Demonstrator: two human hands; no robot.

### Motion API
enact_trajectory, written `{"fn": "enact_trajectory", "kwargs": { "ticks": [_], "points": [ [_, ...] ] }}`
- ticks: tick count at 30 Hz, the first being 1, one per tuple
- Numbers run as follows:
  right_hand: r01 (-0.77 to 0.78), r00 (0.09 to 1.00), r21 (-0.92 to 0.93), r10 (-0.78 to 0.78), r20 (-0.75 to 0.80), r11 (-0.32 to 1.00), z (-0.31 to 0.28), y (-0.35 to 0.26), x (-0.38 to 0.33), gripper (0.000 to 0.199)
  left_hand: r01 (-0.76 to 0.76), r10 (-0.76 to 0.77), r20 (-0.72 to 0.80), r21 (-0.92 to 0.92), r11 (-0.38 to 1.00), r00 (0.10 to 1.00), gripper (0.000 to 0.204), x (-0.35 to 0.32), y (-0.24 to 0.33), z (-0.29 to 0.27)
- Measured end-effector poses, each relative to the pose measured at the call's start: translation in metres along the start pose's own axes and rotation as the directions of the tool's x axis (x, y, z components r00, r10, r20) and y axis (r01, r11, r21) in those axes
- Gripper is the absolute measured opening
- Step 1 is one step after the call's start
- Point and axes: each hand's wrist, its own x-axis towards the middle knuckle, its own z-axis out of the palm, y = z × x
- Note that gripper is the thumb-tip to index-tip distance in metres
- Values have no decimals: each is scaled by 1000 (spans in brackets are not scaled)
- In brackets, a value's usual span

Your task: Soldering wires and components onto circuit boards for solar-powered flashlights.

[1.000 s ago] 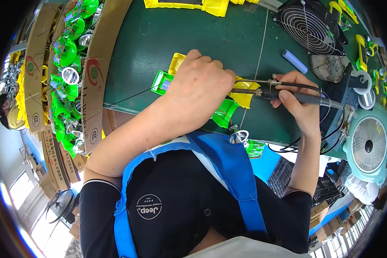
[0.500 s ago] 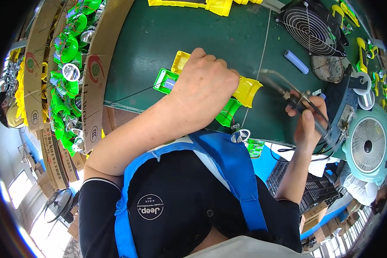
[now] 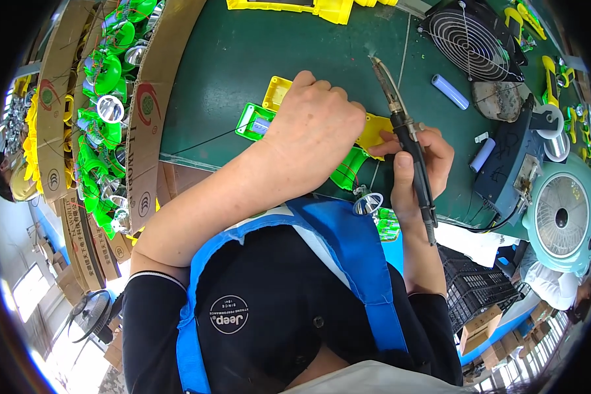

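My left hand (image 3: 315,134) is closed, its back up, over a lamp housing lying on the green workbench. From under it show a yellow half shell (image 3: 277,93) and a green half shell (image 3: 248,123) with a purple battery cell (image 3: 261,125) inside; its fingertips are hidden. A thin black wire leads left from the green shell. On the right side a shiny reflector (image 3: 368,203) hangs at the bench's near edge. My right hand (image 3: 423,164) grips a soldering iron (image 3: 410,141) with a thin side tube, its tip pointing away from me, above the yellow shell's right end.
A cardboard box (image 3: 154,98) of green lamp parts stands left. To the right are a black fan with a wire guard (image 3: 469,39), loose battery cells (image 3: 450,92), a blue soldering station (image 3: 502,164), a solder spool (image 3: 558,146) and a teal fan (image 3: 561,223).
My right hand has brought the soldering iron leftward from beside the soldering station to near the housing, turning it more upright. My left hand stays in place.
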Motion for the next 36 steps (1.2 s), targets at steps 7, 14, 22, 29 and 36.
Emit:
{"fn": "enact_trajectory", "kwargs": {
  "ticks": [7,14,22,29,36],
  "points": [
    [-88,992,2,88,-91,996,-6,-5,-1,37,-57,53,-168,-18,998,984,10,-11,-4,-3],
    [-85,983,-29,80,-164,996,-6,-4,1,37,443,-443,6,-35,896,896,12,-109,-14,-37],
    [-248,952,318,292,-97,915,-30,-20,-8,40,-265,83,-476,-329,907,875,26,-79,-42,-4],
    [-526,848,338,512,139,780,-49,-30,-1,35,-203,135,-231,-301,932,964,15,-62,-33,2],
    [-627,774,140,594,217,766,-43,-35,17,32,-143,97,-181,-262,955,979,14,-60,-25,4]
  ]
}}
